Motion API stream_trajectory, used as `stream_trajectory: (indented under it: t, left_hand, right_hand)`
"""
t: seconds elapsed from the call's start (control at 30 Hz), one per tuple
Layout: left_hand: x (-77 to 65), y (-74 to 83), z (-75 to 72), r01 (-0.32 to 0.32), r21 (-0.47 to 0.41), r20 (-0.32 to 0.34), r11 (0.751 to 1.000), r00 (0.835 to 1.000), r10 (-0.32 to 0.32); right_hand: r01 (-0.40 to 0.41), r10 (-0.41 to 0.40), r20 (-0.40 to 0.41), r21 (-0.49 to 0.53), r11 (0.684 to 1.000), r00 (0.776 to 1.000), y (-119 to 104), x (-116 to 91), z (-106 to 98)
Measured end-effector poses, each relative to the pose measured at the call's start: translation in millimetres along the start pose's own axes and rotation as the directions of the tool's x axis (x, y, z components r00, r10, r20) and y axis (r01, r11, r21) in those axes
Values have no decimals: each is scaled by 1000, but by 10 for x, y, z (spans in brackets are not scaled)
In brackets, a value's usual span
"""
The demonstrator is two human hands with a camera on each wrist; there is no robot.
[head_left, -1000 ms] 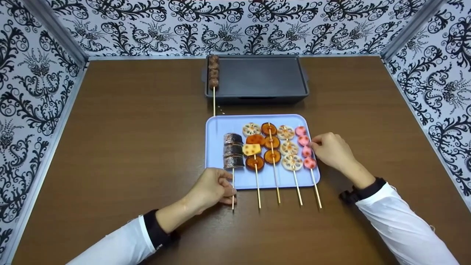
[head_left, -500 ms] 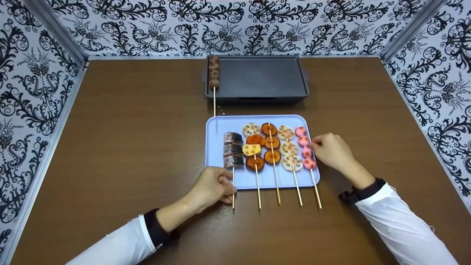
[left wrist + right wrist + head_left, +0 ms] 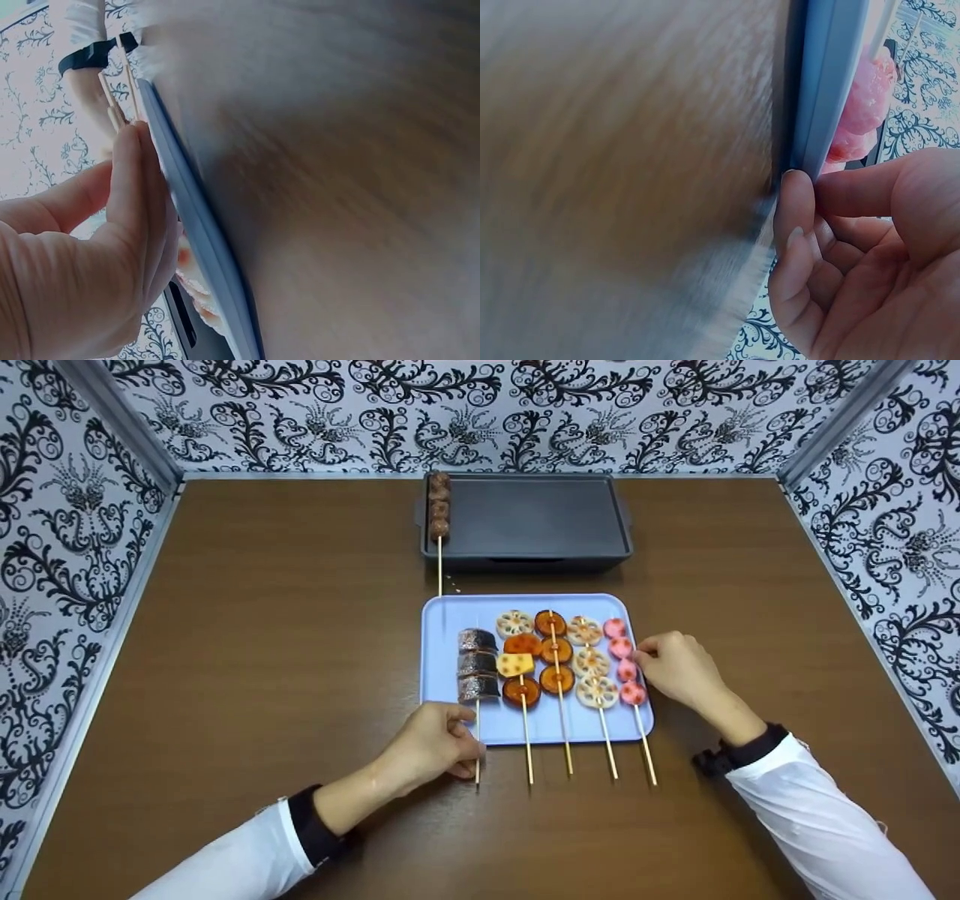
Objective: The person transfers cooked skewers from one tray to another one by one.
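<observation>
On a pale blue tray [image 3: 442, 615] lie several skewers of food. My left hand [image 3: 435, 742] pinches the stick of the leftmost skewer [image 3: 478, 664], which carries three dark, silvery-skinned pieces, just in front of the tray's near edge. In the left wrist view, the thumb and fingers of the left hand [image 3: 112, 225] come together beside the tray rim [image 3: 195, 217]. At the opposite side, my right hand [image 3: 682, 671] grips the tray's right edge, near a skewer of pink balls [image 3: 627, 669]. The right wrist view has this hand's [image 3: 855, 247] thumb and forefinger at the tray rim [image 3: 829, 75].
Behind the tray is a dark grey griddle [image 3: 532, 514], with a skewer of brown balls [image 3: 439, 510] along its left side. Between these two skewers on the tray lie a mixed skewer [image 3: 517, 664], an orange-slice skewer [image 3: 556, 651] and a lotus-root skewer [image 3: 591, 662]. Patterned panels [image 3: 465, 420] border the wooden table [image 3: 300, 622].
The dark-pieced skewer has shifted very slightly away from the person, its stick end along with it. Both hands stay almost where they were.
</observation>
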State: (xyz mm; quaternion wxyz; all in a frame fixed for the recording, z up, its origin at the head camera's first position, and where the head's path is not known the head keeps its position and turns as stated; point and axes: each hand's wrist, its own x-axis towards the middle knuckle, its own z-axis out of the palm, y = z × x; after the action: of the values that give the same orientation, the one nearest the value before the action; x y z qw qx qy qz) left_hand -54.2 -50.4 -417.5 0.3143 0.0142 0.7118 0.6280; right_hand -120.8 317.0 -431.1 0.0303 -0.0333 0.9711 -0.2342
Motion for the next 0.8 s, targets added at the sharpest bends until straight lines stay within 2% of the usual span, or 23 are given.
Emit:
stream_trajectory:
  t: [0.13,0.23,0.33,0.43,0.57,0.63,0.67,0.73,0.8]
  left_hand:
    - [-7,-6,-13,12,-23,11,1000,1000,-11]
    - [-16,-9,-21,2,14,-1,1000,1000,-2]
    - [-41,-9,-27,-65,139,-32,988,997,71]
    - [-84,-7,-33,-146,291,-64,946,983,172]
    - [-140,11,-44,-215,447,-94,869,954,284]
    - [-154,20,-52,-258,511,-109,820,927,359]
    - [-154,19,-59,-281,553,-118,785,905,408]
    - [-146,18,-82,-315,650,-133,691,849,512]
    - [-122,17,-115,-328,748,-131,577,779,613]
  right_hand:
    - [-2,2,8,3,1000,1000,-6,-3,-7]
    - [-1,1,10,2,1000,1000,-4,-2,-7]
    - [-1,1,11,5,1000,1000,-2,-3,-7]
    - [-1,1,14,13,1000,1000,-5,-11,-8]
    - [2,-2,10,15,1000,1000,0,-15,-12]
    - [4,-4,6,14,1000,1000,2,-14,-13]
    - [4,-4,4,14,1000,1000,3,-12,-13]
    - [8,-8,3,13,1000,1000,4,-9,-11]
    - [11,-11,2,13,1000,1000,4,-6,-9]
